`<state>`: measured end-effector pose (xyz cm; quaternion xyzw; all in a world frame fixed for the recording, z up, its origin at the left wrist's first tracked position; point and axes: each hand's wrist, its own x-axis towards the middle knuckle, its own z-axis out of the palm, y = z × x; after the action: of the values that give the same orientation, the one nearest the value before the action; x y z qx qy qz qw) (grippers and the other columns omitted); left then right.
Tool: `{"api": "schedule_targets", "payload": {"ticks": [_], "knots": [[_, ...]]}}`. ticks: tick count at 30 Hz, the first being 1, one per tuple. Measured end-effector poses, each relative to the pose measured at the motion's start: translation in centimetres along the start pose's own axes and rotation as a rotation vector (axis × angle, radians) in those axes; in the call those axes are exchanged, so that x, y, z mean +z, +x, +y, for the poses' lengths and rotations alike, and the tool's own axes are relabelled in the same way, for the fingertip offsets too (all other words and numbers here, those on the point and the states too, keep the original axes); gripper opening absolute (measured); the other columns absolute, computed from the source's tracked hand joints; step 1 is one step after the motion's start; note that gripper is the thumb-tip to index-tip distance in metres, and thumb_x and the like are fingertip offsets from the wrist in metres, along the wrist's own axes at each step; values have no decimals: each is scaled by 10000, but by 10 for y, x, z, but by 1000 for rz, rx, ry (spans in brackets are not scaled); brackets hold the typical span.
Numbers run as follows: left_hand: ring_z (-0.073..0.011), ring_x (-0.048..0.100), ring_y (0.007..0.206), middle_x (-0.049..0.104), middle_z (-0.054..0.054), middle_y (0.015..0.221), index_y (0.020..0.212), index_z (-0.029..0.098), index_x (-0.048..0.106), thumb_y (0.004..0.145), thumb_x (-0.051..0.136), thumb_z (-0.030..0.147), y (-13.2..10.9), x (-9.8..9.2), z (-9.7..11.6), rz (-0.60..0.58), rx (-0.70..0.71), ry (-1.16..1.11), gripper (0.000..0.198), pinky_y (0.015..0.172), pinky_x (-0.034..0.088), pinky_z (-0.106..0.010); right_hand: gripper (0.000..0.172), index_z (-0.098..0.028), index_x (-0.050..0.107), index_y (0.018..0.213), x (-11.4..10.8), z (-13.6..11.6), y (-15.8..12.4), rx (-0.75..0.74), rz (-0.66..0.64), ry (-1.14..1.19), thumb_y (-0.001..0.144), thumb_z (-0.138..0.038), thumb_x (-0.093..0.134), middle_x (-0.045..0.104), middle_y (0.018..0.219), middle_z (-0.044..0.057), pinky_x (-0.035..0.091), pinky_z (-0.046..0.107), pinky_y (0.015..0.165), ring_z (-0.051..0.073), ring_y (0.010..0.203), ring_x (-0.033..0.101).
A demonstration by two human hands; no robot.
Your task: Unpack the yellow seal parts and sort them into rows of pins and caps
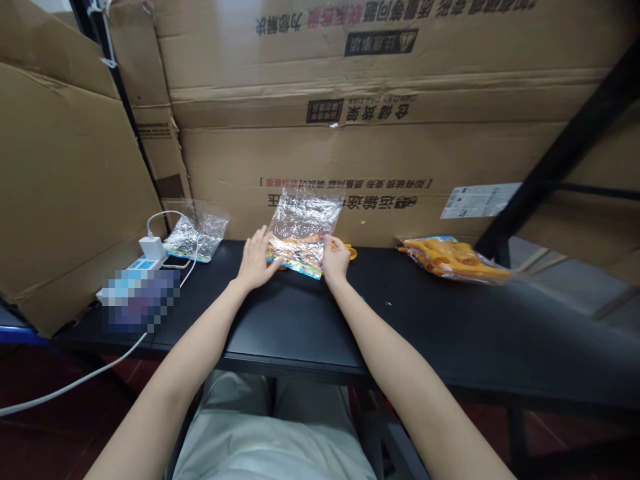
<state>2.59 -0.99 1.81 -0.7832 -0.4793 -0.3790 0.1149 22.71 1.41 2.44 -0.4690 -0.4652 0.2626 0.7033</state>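
A clear plastic bag [303,230] with orange pieces and a coloured strip along its bottom stands at the far middle of the black table [310,327], leaning toward the cardboard. My left hand [256,260] rests against the bag's left lower edge with its fingers stretched out. My right hand [335,259] is closed on the bag's right lower edge, its thumb pinching the plastic. A small orange piece [353,252] peeks out just right of that hand.
An empty clear bag [197,233] lies at the far left beside a white charger [153,247], a power strip [143,267] and a white cable [75,383]. A filled bag of orange toys [453,260] lies at the far right. Cardboard boxes [350,120] wall the back and left.
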Motion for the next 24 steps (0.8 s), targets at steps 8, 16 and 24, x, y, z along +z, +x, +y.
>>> {"api": "schedule_targets", "payload": {"ticks": [8,16,24], "knots": [[-186,134,1459,214,-95,1566,1485,221,262,817,298,13,-5,22,25,-262,319,100,700,1171,166,-458,451,-169,653,860,7,0,-7,-20,-19,55,777,-600,552,424,403,-75,262,238,339,97,299,371],[-202,239,1433,295,-103,1531,1451,170,348,765,307,-28,6,19,-1,-272,146,154,715,1155,235,-463,436,-186,593,868,14,1,-21,33,-152,54,792,-611,534,387,348,-95,259,226,303,102,271,350],[-234,250,1430,297,-94,1534,1446,176,364,791,299,-3,12,-9,-78,-347,-184,355,682,1158,205,-483,529,-176,559,949,14,6,-21,42,-237,85,781,-675,506,443,388,-97,260,205,286,79,263,340]]}}
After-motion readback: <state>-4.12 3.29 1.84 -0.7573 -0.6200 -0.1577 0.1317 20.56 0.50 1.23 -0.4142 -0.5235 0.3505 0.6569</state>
